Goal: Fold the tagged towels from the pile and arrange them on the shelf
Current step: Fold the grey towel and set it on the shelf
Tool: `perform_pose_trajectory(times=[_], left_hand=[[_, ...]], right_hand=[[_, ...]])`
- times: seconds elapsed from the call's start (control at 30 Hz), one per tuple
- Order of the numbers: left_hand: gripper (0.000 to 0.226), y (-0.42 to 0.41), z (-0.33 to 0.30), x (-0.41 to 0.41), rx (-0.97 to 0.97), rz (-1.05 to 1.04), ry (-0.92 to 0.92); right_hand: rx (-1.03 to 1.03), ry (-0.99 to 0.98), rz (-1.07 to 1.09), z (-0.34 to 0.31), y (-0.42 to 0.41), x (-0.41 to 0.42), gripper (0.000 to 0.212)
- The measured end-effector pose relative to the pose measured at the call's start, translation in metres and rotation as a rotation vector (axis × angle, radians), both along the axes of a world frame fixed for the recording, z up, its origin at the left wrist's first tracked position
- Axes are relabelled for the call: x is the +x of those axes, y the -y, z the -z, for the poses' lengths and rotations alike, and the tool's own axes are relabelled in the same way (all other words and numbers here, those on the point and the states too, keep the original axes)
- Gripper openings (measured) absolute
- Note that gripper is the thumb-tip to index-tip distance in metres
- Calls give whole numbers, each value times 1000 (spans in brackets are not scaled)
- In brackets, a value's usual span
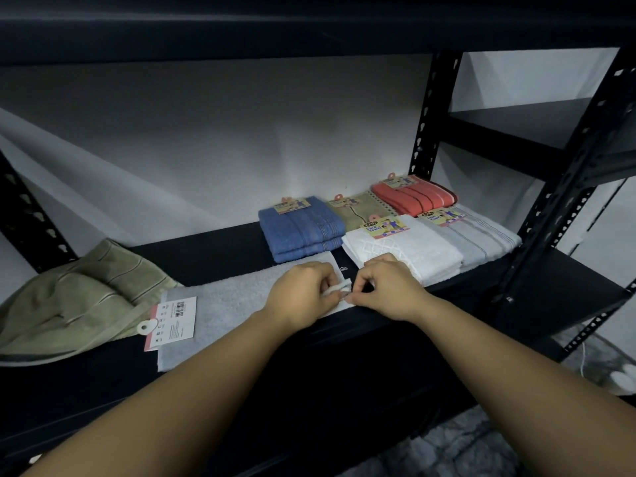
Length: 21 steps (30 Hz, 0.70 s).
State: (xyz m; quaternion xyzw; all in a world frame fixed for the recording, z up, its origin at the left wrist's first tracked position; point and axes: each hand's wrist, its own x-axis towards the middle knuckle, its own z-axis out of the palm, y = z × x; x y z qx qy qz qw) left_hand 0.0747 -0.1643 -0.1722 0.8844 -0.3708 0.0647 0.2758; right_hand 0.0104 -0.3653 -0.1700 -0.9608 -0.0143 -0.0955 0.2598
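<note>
**Folding the pale towel: corner pinched, fold not yet made**

You are at the folding step. The pale grey-white terry towel point(234, 297) lies flat along the front edge of the black metal shelf point(213, 253), running from lower left of centre up toward the middle of the frame, with its pink-and-white cardboard tag point(172, 320) showing barcode side up at its left end. Your left hand point(303, 290) and right hand point(389, 287) sit close together at the towel's right end, fingers curled, each pinching the edge of the cloth there; a small roll of fabric shows between them.

Five folded, tagged towels are already arranged at centre right: a blue one point(303, 232), an olive one point(361, 206), a coral striped one point(413, 197), a white diamond-textured one point(406, 253) and a pale striped one point(481, 235). One crumpled olive-green striped towel point(75, 297) waits at the left of the frame.

The next move likely calls for lifting this pinched end and carrying it leftward over the tag end, keeping both edges level so the halves meet squarely. Mind the tag: it should probably finish on top, face up, as on the others.
</note>
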Motion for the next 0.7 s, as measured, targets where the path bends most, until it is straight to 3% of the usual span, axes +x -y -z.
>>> perform_pose_trajectory(times=[0.13, 0.37, 0.7], left_hand=[[14, 3, -2, 0, -16, -40, 62], [15, 6, 12, -1, -157, 123, -196], [15, 7, 17, -1, -181, 105, -205]], right_hand=[[14, -24, -27, -1, 4, -1, 13], [26, -14, -80, 1, 11, -4, 13], [86, -163, -167, -2, 24, -1, 17]])
